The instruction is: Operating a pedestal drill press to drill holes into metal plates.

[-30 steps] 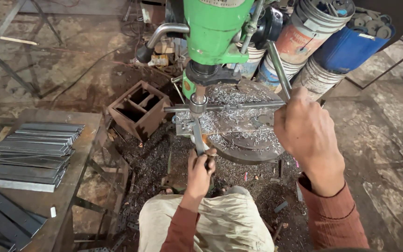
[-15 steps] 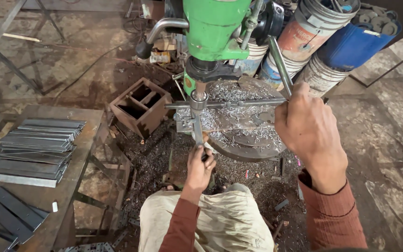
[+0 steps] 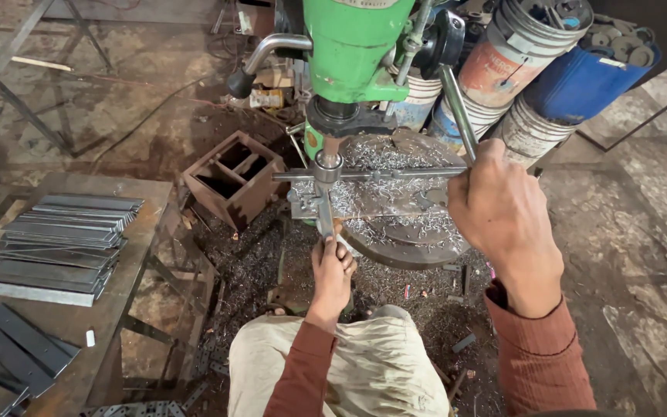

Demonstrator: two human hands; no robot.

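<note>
- We had the tall green drill press [image 3: 357, 46] filling the top of the view, its spindle pointing down at the round grey metal work table [image 3: 403, 212], which was littered with bright steel shavings.
- Left of us stood the rusty brown steel bench [image 3: 137, 255], and on it lay a neat stack of flat grey metal strips [image 3: 63, 235], with a few darker strips near its front corner.
- Behind the press were the blue plastic barrel [image 3: 588, 81] and a cluster of worn paint buckets [image 3: 503, 69], packed close together.
- On the floor, just left of the work table, sat the open brown compartmented metal box [image 3: 233, 179].
- Our right hand [image 3: 503, 216] was clamped around the lower end of the long silver feed lever [image 3: 457, 104].
- Our left hand [image 3: 332, 269] was closed on the near end of the narrow grey metal strip [image 3: 324, 212], which lay on the work table straight under the spindle.
- The two hands were well apart, one on each side of the table's front edge.
</note>
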